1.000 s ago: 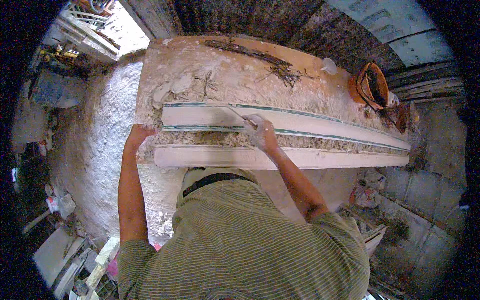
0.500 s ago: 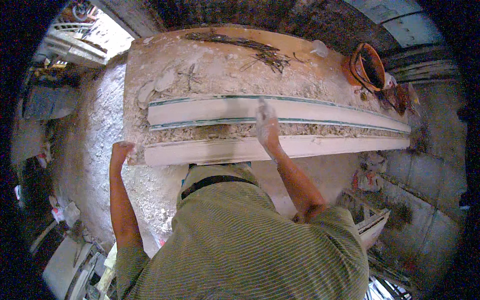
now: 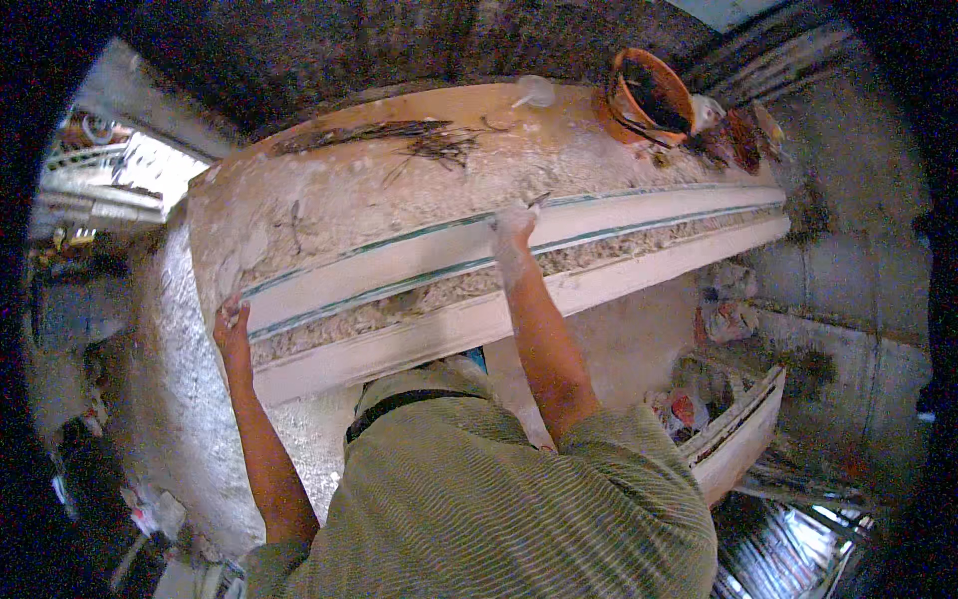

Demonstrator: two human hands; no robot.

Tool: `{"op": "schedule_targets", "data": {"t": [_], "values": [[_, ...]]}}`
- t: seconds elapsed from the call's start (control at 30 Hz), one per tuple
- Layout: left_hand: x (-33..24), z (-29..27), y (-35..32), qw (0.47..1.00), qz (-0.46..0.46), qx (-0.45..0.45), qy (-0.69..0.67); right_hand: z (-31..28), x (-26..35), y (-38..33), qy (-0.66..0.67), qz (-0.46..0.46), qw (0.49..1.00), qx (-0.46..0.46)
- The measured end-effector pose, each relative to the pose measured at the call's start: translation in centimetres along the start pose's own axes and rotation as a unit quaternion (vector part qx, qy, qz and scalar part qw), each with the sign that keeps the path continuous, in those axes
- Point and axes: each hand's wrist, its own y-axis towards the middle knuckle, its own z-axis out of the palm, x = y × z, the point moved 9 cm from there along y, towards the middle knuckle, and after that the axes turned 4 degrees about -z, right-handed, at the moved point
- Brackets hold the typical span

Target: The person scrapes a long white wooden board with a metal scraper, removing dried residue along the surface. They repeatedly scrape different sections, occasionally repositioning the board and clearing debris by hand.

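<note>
Two long pale strips like plaster mouldings lie side by side on a dusty work table (image 3: pixel 339 205). Green lines run along both edges of the farther strip (image 3: pixel 399 250); the nearer strip (image 3: pixel 399 344) is plain. My left hand (image 3: pixel 233 329) is at the left end of the farther strip, thumb and fingers apart and slightly bent, fingertips whitened. Powder coats my right hand (image 3: pixel 513 230), which is closed over the middle of that strip. A small thin tool (image 3: pixel 540 201), maybe a blade, pokes out of it at the far green edge; its handle is hidden.
Crumbly plaster scraps (image 3: pixel 459 293) fill the gap between the strips. Dark thin rods or fibres (image 3: pixel 439 148), a whitish translucent cup-like object (image 3: pixel 536 92) and an orange bucket (image 3: pixel 654 95) stand or lie along the table's far side. A pale wooden box (image 3: pixel 738 439) sits at the lower right.
The view has turned, so the table slants up to the right. My left hand has gone from the table's near-left corner to the farther strip's end. My right hand remains over that strip.
</note>
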Motion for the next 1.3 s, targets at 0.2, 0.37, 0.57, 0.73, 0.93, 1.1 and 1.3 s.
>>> {"op": "schedule_targets", "data": {"t": [0.2, 0.37, 0.57, 0.73, 0.93, 1.1, 1.3], "values": [[-1.4, 1.5, -2.2, 1.000, -0.005, -0.002, 0.009, -14.7, 14.8, 11.8, -0.001, -0.006, 0.998, -0.058], [-0.4, 0.8, -4.8, 0.999, -0.017, -0.019, 0.040, -26.0, 21.0, 22.9, 0.199, 0.218, 0.955, 0.035], [0.9, 0.7, -6.0, 0.990, -0.038, -0.043, 0.126, -32.4, 20.8, 23.9, -0.361, 0.136, 0.909, -0.157], [-0.4, 2.4, -5.8, 0.995, -0.046, -0.011, 0.082, -34.4, 26.7, 26.9, -0.230, 0.107, 0.953, -0.164], [-0.2, 4.7, -4.1, 0.999, -0.043, -0.014, -0.010, -36.1, 24.5, 27.4, -0.444, 0.136, 0.880, -0.098], [-1.6, 6.2, -4.6, 0.999, -0.013, 0.041, 0.004, -34.5, 23.1, 25.3, -0.444, -0.028, 0.891, -0.092], [-1.6, 5.4, -5.7, 0.958, 0.168, 0.027, 0.232, -29.3, 26.5, 23.9, -0.503, 0.105, 0.857, -0.034]]}}
